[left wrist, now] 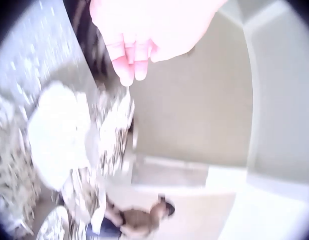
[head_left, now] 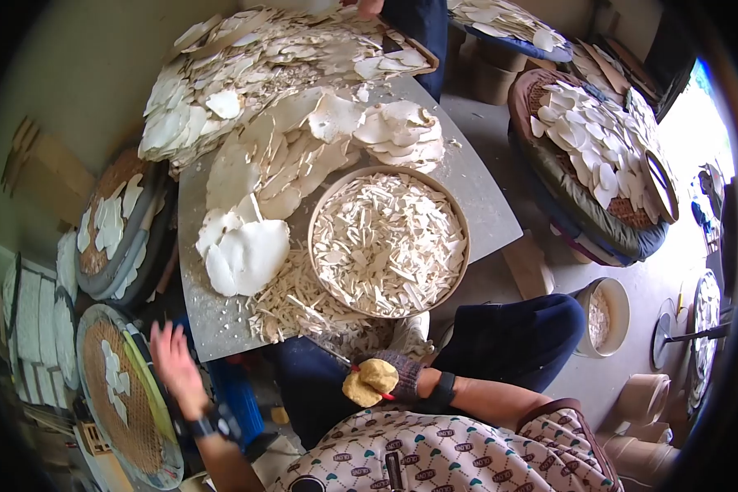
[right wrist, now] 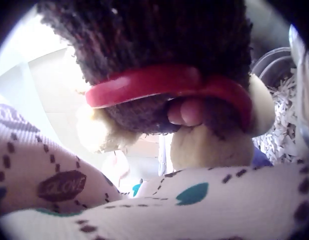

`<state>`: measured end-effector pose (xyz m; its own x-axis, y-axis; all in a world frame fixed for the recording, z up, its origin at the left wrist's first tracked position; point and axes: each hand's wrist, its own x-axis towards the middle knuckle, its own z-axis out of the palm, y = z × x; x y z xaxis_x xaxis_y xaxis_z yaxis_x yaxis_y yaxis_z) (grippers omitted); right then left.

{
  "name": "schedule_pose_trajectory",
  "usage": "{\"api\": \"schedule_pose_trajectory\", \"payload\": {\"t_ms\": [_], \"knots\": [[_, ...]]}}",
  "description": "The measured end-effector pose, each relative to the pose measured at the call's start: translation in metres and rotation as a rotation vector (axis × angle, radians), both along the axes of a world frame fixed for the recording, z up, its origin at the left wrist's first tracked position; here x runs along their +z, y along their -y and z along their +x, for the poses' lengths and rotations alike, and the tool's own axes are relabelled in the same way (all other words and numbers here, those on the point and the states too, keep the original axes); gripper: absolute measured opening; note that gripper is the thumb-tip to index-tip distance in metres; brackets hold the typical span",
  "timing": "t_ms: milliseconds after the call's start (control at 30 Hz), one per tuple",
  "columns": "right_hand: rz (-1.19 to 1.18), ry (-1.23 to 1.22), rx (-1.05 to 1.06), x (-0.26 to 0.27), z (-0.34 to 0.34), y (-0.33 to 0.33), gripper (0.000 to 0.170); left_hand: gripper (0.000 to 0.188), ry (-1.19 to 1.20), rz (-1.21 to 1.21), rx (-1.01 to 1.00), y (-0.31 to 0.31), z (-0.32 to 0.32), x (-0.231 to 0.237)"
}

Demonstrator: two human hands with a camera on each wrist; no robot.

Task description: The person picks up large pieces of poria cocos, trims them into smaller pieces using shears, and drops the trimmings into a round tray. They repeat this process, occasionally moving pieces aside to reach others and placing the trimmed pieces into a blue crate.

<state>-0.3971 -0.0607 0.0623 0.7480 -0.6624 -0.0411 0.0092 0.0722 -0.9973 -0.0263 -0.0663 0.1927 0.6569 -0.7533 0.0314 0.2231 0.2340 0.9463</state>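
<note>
My left hand (head_left: 175, 361) (left wrist: 149, 30) is raised beside the table's left edge, its fingers extended with nothing seen in them. My right hand (head_left: 400, 375) (right wrist: 149, 45), in a dark knitted glove, grips a red-handled tool (right wrist: 144, 87) wrapped with yellow padding (head_left: 371, 383), low in front of the patterned apron. A thin metal blade (head_left: 328, 351) points from it toward the table. A round tub (head_left: 466, 254) full of pale strips (head_left: 385, 238) stands on the grey table (head_left: 492, 205), with large white flat pieces (head_left: 246, 256) to its left and loose strips (head_left: 291, 307) below.
A big heap of flat pieces (head_left: 221, 102) covers the table's far side, where another person (head_left: 418, 33) stands. Round trays (head_left: 623, 221) (head_left: 131, 426) bearing more pieces flank the table. A bucket (head_left: 619, 328) stands on the floor at right.
</note>
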Motion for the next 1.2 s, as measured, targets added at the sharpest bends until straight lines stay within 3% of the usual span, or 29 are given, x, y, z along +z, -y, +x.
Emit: {"api": "schedule_pose_trajectory", "payload": {"t_ms": [33, 133, 233, 267, 300, 367, 433, 467, 533, 567, 667, 800, 967, 1000, 1033, 1067, 1100, 1133, 1167, 1200], "knots": [[-0.067, -0.033, -0.015, -0.001, 0.000, 0.000, 0.020, 0.042, 0.112, 0.046, -0.139, 0.048, -0.025, 0.019], [0.185, 0.075, -0.087, 0.005, -0.002, -0.003, 0.019, 0.036, 0.361, 0.116, -0.575, 0.159, -0.130, 0.058], [0.103, -0.134, 0.001, -0.007, -0.002, 0.000, 0.024, 0.030, 0.474, 0.035, -1.095, 0.248, -0.217, 0.041], [0.048, -0.170, -0.019, -0.005, -0.002, 0.000, 0.024, 0.027, 0.568, 0.045, -1.149, 0.268, -0.246, 0.038], [0.033, -0.168, -0.020, -0.004, 0.000, 0.001, 0.025, 0.024, 0.587, 0.028, -1.161, 0.295, -0.270, 0.021], [0.131, -0.130, -0.026, -0.013, 0.005, 0.001, 0.026, 0.021, 0.985, -0.112, -0.966, 0.339, -0.312, -0.001], [0.294, 0.032, -0.036, -0.031, 0.006, -0.004, 0.029, 0.033, 1.294, 0.004, -0.813, 0.367, -0.342, -0.012], [0.297, -0.007, -0.010, -0.029, 0.006, 0.000, 0.032, 0.036, 1.493, 0.064, -0.710, 0.373, -0.354, -0.013], [0.206, -0.072, -0.007, -0.022, 0.005, 0.005, 0.030, 0.038, 1.554, 0.176, -0.659, 0.382, -0.367, -0.019], [0.260, 0.040, -0.046, -0.038, 0.011, 0.002, 0.028, 0.038, 1.585, 0.233, -0.633, 0.386, -0.372, -0.024], [0.220, -0.046, -0.012, -0.041, 0.013, 0.004, 0.028, 0.035, 1.779, 0.176, -0.598, 0.391, -0.379, -0.032], [0.116, 0.024, -0.062, -0.053, 0.018, -0.002, 0.030, 0.031, 1.928, 0.052, -0.523, 0.391, -0.369, -0.040], [0.040, -0.022, -0.065, -0.052, 0.019, -0.004, 0.030, 0.015, 1.753, -0.050, -0.465, 0.390, -0.337, -0.033], [0.016, -0.043, -0.057, -0.043, 0.017, -0.001, 0.030, 0.016, 1.582, -0.061, -0.484, 0.381, -0.331, -0.025], [-0.039, -0.245, 0.071, -0.026, 0.015, 0.008, 0.029, 0.017, 1.410, -0.066, -0.503, 0.366, -0.324, -0.012], [-0.154, -0.279, 0.027, -0.008, 0.009, 0.012, 0.031, 0.018, 1.235, -0.064, -0.518, 0.353, -0.314, -0.007], [-0.143, -0.330, 0.043, -0.007, 0.008, 0.012, 0.031, 0.021, 1.078, -0.058, -0.660, 0.358, -0.294, -0.021], [-0.135, -0.381, 0.065, -0.010, 0.009, 0.011, 0.031, 0.020, 0.507, 0.117, -0.881, 0.332, -0.284, -0.004], [-0.155, -0.324, 0.007, -0.011, 0.009, 0.009, 0.031, 0.020, 0.312, 0.161, -0.947, 0.310, -0.269, 0.008], [-0.254, -0.400, 0.084, -0.011, 0.008, 0.010, 0.031, 0.020, 0.113, 0.203, -0.999, 0.289, -0.254, 0.016]]}}
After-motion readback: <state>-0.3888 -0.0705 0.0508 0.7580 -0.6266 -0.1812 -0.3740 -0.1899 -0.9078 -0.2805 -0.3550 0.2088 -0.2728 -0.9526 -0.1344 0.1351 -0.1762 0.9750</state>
